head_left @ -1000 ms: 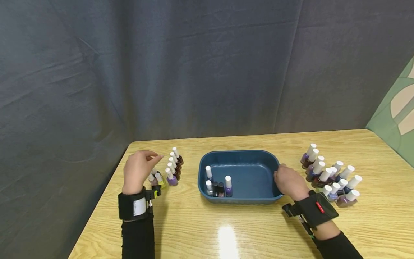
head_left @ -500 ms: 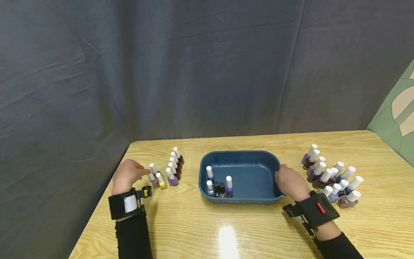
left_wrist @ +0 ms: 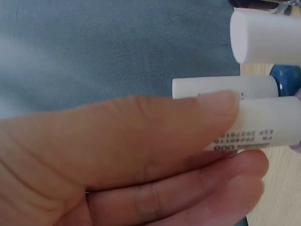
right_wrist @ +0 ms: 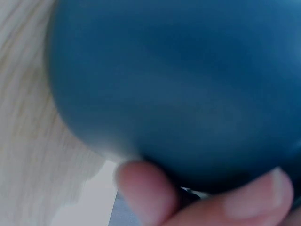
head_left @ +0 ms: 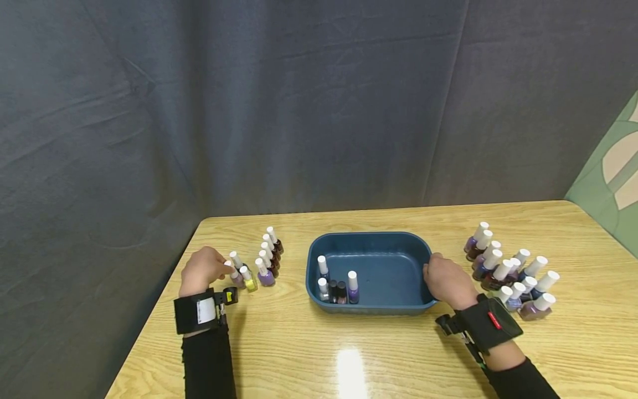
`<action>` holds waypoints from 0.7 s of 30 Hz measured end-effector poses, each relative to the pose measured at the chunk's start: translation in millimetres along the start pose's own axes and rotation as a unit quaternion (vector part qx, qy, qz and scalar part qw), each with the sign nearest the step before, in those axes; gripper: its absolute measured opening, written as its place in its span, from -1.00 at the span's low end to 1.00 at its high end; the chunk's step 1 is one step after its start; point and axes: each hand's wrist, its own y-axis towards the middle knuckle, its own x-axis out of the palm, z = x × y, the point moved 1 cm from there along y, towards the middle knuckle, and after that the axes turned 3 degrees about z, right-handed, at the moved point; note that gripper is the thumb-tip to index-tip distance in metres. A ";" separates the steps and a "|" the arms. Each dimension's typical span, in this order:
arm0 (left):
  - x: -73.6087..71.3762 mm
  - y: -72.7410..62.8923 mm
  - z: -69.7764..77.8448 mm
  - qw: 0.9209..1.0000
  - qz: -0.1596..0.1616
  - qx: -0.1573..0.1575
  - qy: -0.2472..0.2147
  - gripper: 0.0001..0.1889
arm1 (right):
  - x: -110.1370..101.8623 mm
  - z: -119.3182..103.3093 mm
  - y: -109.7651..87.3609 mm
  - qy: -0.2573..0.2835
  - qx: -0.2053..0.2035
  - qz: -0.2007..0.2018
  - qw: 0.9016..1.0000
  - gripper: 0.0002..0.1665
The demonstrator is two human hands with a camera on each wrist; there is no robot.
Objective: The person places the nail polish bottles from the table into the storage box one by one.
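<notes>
My left hand pinches the white cap of a pale mauve nail polish bottle at the table's left. In the left wrist view, thumb and fingers lie on either side of that printed cap. Right beside it stand a dark blue nail polish and a yellow one. My right hand grips the right rim of a blue plastic tub; the right wrist view shows fingertips at the tub's wall. Several polish bottles stand in the tub's left end, among them a purple one.
A slanting row of nail polish bottles stands between my left hand and the tub. Several more white-capped bottles cluster right of my right hand. A dark grey curtain hangs behind the wooden table.
My left hand has lowered and moved left, then back slightly right onto the mauve bottle's cap, which it now pinches. The right hand has stayed on the tub's rim.
</notes>
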 end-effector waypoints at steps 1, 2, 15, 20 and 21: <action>0.2 -0.1 0.2 1.000 0.001 -0.001 0.001 -0.83 | 0.0 0.0 0.0 -0.001 0.002 -0.001 1.000 -0.68; 0.2 -0.5 0.5 1.000 0.002 -0.004 0.002 -0.84 | -0.1 0.0 0.1 -0.001 0.003 -0.002 1.000 -0.68; -20.2 -21.9 7.7 0.996 0.082 -0.039 -0.021 -0.58 | -0.7 -0.6 0.5 0.001 0.012 -0.013 1.000 -0.65; -29.3 -37.0 18.3 0.985 0.167 -0.020 -0.035 -0.78 | -0.7 -0.3 0.1 0.005 0.013 -0.015 1.000 -0.66; -30.3 -39.4 21.5 0.982 0.187 -0.012 -0.037 -0.83 | -0.9 -0.3 0.0 0.005 0.012 -0.014 1.000 -0.66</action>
